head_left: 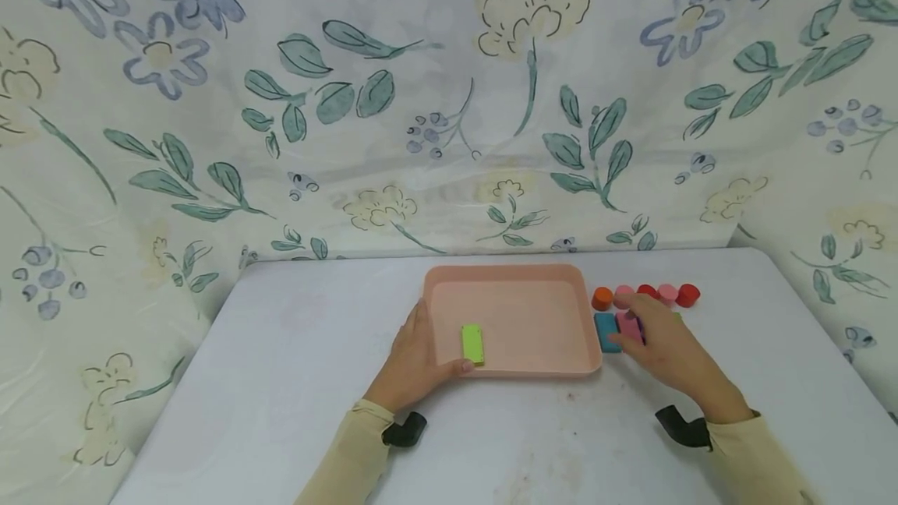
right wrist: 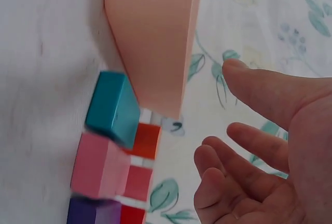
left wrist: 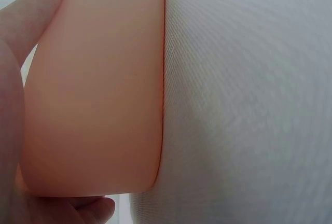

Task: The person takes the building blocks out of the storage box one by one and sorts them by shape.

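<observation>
A shallow peach tray stands on the table, and one lime-green block lies inside near its front left. My left hand holds the tray's front left corner, thumb at the front rim and fingers along the left side. To the right of the tray, my right hand hovers over a row of blocks, its fingers loosely bent and holding nothing. Under or beside it are a teal block, a pink block and a purple block. The hand partly hides this row, including a green piece at its right end.
Behind the blocks runs a row of several short round pieces, among them an orange one and a red one. A flower-patterned cloth hangs at the table's back and sides. The white table has faint brown marks in front.
</observation>
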A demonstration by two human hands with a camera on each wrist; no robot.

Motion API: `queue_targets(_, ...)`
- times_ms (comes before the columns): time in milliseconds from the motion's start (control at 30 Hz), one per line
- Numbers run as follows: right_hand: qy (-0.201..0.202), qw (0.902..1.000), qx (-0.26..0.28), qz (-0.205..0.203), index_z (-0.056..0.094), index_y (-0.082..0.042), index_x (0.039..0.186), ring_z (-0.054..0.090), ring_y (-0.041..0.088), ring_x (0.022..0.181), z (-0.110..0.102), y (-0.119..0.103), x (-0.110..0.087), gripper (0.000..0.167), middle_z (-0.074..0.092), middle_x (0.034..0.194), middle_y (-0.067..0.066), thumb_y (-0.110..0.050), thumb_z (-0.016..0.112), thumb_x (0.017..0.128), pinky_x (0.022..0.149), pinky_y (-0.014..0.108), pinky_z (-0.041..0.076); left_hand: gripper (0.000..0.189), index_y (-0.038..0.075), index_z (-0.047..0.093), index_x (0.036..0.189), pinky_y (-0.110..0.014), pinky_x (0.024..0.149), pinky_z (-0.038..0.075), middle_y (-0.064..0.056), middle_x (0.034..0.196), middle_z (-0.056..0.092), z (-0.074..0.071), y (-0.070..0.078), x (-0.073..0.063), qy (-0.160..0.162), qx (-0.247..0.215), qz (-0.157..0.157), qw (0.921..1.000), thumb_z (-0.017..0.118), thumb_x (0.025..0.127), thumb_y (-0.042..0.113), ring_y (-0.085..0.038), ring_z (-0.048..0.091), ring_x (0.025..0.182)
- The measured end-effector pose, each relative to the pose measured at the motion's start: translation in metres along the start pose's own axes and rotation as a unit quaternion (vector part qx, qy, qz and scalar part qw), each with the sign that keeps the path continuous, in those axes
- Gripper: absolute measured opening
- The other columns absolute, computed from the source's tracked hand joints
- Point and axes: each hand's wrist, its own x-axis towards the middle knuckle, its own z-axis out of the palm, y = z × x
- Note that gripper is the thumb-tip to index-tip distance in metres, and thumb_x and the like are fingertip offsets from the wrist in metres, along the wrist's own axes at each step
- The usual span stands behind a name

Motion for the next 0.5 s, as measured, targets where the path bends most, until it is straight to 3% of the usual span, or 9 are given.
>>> queue_targets(267,0.002,0.9995,0.002,-0.03,0.05,0.0,0.141,0.053,0.041,0.121,0.019,-0.014,0.009,0.062,0.056,0.135,0.022,-0.023,0.077,0.09,0.095,0.057,0.05,0.131,0.002,0.002,0.161,-0.056,0.117,0.026,-0.018,0.166,0.012,0.0,-0.001,0.001,-0.002,0.0,-0.005,1.0,0.081,0.074,0.061,-0.038,0.021,0.149)
queue_targets(500,-0.015,0.9987,0.038,-0.031,0.052,-0.006,0.142,0.059,0.032,0.111,0.032,-0.028,0.015,0.06,0.059,0.126,0.017,-0.022,0.077,0.09,0.087,0.048,0.057,0.131,0.002,0.003,0.161,-0.057,0.117,0.026,-0.018,0.166,0.014,0.0,0.0,0.001,-0.002,0.005,-0.009,0.9999,0.081,0.074,0.061,-0.038,0.022,0.149)
